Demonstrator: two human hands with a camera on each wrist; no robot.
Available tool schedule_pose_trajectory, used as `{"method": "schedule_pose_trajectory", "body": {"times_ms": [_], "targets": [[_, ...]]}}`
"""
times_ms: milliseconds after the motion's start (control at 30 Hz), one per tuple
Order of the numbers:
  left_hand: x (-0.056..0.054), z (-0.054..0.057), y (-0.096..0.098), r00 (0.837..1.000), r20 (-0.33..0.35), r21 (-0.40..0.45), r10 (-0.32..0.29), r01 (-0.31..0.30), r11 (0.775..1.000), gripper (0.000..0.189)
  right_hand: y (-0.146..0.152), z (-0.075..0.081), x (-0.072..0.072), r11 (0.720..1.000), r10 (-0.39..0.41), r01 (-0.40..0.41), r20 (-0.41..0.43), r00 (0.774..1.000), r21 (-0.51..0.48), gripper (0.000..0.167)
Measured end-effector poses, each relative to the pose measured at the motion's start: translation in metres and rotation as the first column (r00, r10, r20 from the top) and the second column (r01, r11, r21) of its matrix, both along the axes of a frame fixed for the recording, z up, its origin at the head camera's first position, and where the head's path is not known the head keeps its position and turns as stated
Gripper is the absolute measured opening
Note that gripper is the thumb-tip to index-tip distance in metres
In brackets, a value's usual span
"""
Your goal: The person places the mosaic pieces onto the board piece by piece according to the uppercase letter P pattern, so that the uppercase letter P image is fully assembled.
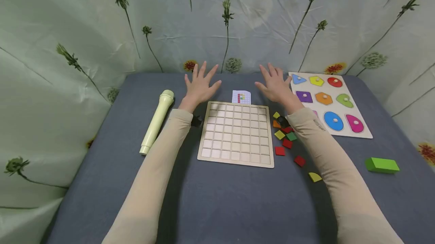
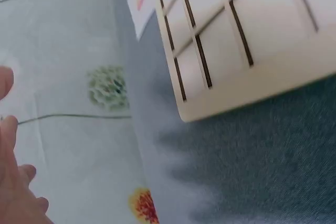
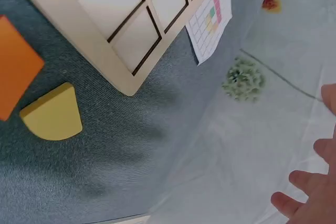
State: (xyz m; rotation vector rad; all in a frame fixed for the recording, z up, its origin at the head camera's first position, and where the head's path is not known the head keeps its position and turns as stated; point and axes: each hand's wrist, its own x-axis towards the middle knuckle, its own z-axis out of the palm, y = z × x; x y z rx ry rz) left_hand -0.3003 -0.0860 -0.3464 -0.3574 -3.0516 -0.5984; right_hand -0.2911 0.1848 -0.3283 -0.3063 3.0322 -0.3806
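Both hands are held out with fingers spread and nothing in them. My left hand (image 1: 199, 88) is past the far left corner of a wooden grid board (image 1: 236, 164); in the left wrist view its fingers (image 2: 13, 171) show at the left edge. My right hand (image 1: 278, 87) is beyond the board's far right corner, close to a white shape puzzle (image 1: 353, 130). A small printed card (image 1: 241, 96) with a coloured grid pattern lies at the board's far edge. Several loose pieces sit right of the board, among them a red square (image 1: 280, 151) and an orange piece (image 3: 16, 66).
A pale yellow tube (image 1: 157, 123) lies to the left of the left forearm. At the right stands a green block (image 1: 382, 165). A yellow quarter-round piece (image 1: 315, 177) lies beside the right sleeve. A flower-printed curtain (image 1: 204, 21) hangs behind the table's far edge.
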Motion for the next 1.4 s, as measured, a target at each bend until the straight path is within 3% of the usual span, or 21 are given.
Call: {"method": "schedule_pose_trajectory", "body": {"times_ms": [167,300,367,467,567,667,833,1133,1267,1400], "targets": [[0.011,0.002,-0.006,0.999,-0.051,0.111,-0.012,0.017,0.994,0.06,0.0,0.005,0.016,0.999,0.012,-0.017,-0.12,0.993,-0.044,0.063],[0.026,0.003,-0.013,0.998,-0.067,0.233,-0.015,0.03,0.972,0.057,0.004,0.007,0.033,0.995,0.045,-0.067,-0.257,0.965,-0.077,0.057],[0.035,0.001,-0.018,0.998,-0.061,0.306,-0.017,0.035,0.951,0.054,0.008,0.006,0.041,0.991,0.076,-0.11,-0.337,0.939,-0.082,0.053],[0.047,-0.001,-0.027,0.999,-0.046,0.399,-0.019,0.036,0.916,0.048,0.016,0.004,0.05,0.978,0.131,-0.191,-0.462,0.877,-0.084,0.046],[0.059,-0.005,-0.036,0.999,-0.029,0.447,-0.022,0.032,0.894,0.044,0.024,0.002,0.059,0.964,0.159,-0.248,-0.54,0.827,-0.097,0.039],[0.069,-0.011,-0.043,0.999,0.003,0.467,-0.033,0.028,0.884,0.044,0.03,0.002,0.07,0.961,0.14,-0.243,-0.526,0.839,-0.132,0.036],[0.087,-0.027,-0.05,0.998,0.043,0.479,-0.055,0.028,0.877,0.046,0.041,-0.005,0.091,0.962,0.087,-0.189,-0.438,0.895,-0.195,0.034],[0.107,-0.051,-0.059,0.98,0.09,0.418,-0.176,0.123,0.9,0.053,0.063,-0.028,0.113,0.97,0.076,-0.136,-0.283,0.956,-0.2,0.03],[0.111,-0.059,-0.064,0.955,0.117,0.355,-0.272,0.216,0.91,0.06,0.077,-0.036,0.118,0.976,0.07,-0.106,-0.188,0.98,-0.188,0.032],[0.113,-0.062,-0.069,0.914,0.119,0.321,-0.388,0.334,0.886,0.07,0.089,-0.041,0.117,0.977,0.06,-0.082,-0.115,0.992,-0.197,0.033]]}}
